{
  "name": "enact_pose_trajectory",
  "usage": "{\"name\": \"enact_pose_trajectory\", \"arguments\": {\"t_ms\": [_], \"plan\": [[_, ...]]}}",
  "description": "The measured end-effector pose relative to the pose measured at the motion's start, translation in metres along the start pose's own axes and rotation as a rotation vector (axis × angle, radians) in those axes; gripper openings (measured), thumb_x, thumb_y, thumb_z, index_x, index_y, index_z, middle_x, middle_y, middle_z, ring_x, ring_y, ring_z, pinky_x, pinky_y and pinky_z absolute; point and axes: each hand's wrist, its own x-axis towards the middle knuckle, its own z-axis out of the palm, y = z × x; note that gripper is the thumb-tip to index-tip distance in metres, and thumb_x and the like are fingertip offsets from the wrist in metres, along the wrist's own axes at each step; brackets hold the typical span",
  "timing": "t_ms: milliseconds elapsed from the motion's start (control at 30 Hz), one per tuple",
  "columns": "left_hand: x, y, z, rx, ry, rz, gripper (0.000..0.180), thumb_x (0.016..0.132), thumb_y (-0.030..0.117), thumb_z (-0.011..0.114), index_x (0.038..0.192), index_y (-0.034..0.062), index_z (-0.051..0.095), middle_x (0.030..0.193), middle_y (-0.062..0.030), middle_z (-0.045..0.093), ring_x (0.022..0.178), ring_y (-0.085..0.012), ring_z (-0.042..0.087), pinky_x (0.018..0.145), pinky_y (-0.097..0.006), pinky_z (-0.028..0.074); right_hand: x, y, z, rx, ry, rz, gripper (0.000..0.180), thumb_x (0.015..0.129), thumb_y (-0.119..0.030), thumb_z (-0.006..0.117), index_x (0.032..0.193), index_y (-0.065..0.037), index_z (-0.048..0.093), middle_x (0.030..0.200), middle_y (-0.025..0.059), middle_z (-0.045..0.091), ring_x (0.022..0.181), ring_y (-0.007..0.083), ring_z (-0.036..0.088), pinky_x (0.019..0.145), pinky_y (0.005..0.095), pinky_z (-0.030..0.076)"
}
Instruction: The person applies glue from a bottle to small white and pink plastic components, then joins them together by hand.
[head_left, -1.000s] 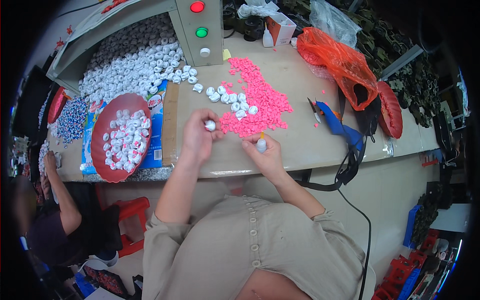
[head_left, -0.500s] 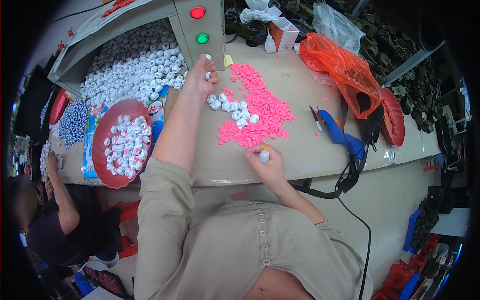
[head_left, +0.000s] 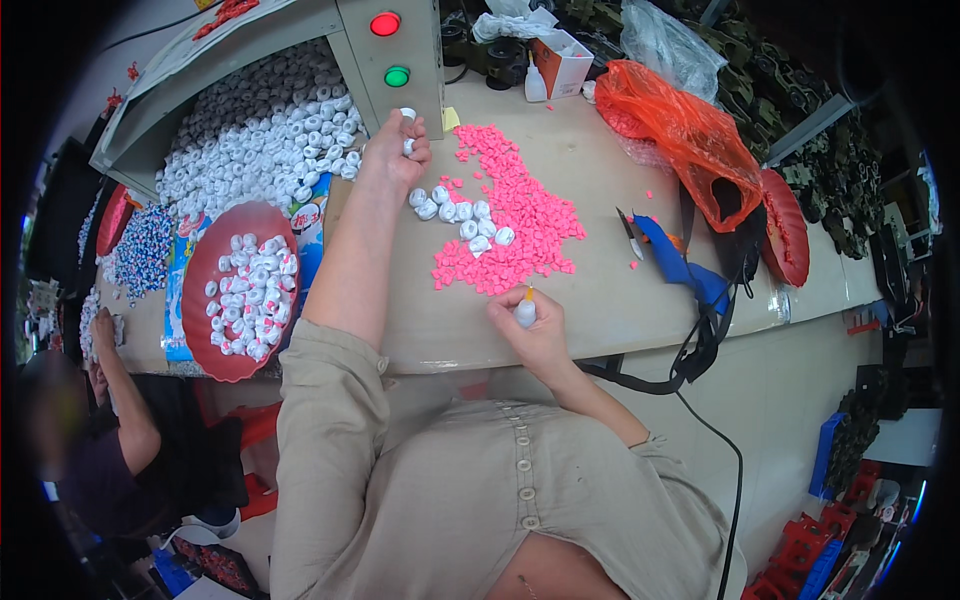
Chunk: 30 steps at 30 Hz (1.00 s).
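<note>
My left hand [head_left: 398, 148] is stretched far forward, fingers closed on small white round parts, right beside the big heap of white parts [head_left: 255, 130] in the grey bin. My right hand [head_left: 535, 325] rests at the table's near edge, shut on a small white glue bottle [head_left: 525, 312] with an orange tip. Between the hands lies a spread of small pink pieces [head_left: 515, 215] with a short row of white parts [head_left: 462, 215] along its left side.
A red tray [head_left: 205, 300] with white parts sits at the left. A grey box with a red and a green button [head_left: 392, 50] stands behind. An orange plastic bag [head_left: 680, 130], a blue tool [head_left: 680, 262] and a black cable lie right. Another person [head_left: 110, 420] sits lower left.
My left hand moved from in front of me out to the heap of white parts. My right hand stayed near the table edge with the bottle.
</note>
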Motion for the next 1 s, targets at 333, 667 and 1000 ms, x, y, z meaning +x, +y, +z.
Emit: {"name": "enact_pose_trajectory", "arguments": {"t_ms": [333, 667, 1000], "plan": [[-0.023, -0.012, -0.022, 0.396, 0.036, 0.295, 0.031, 0.081, 0.032, 0.052, 0.090, 0.0020, 0.050, 0.065, -0.0055, 0.046, 0.047, -0.0111, 0.037, 0.037, -0.022, 0.027, 0.032, -0.042, -0.010, -0.075, -0.023, 0.110, 0.015, 0.074, -0.010, 0.059, 0.085, 0.000, 0.058, 0.072, 0.0012, 0.055, 0.064, 0.0044, 0.049, 0.056, 0.0196, 0.041], [-0.057, -0.045, -0.025, 1.953, -0.007, 0.809, 0.029, 0.075, 0.035, 0.054, 0.091, 0.0115, 0.061, 0.087, -0.0133, 0.051, 0.079, -0.0280, 0.055, 0.069, -0.038, 0.044, 0.105, -0.037, -0.003, -0.954, -0.132, -0.083, 0.041, 0.063, -0.015, 0.059, 0.101, 0.000, 0.054, 0.085, 0.0181, 0.058, 0.084, 0.0313, 0.055, 0.077, 0.0376, 0.042], [-0.085, -0.051, -0.062, 1.723, 0.012, 0.864, 0.022, 0.074, 0.025, 0.057, 0.081, 0.0048, 0.060, 0.076, -0.0152, 0.052, 0.074, -0.0307, 0.053, 0.066, -0.037, 0.041, 0.139, -0.021, 0.025, -0.610, -0.326, 0.235, 0.034, 0.062, -0.014, 0.059, 0.093, -0.001, 0.058, 0.081, 0.0138, 0.060, 0.074, 0.0216, 0.059, 0.066, 0.0300, 0.046]]}}
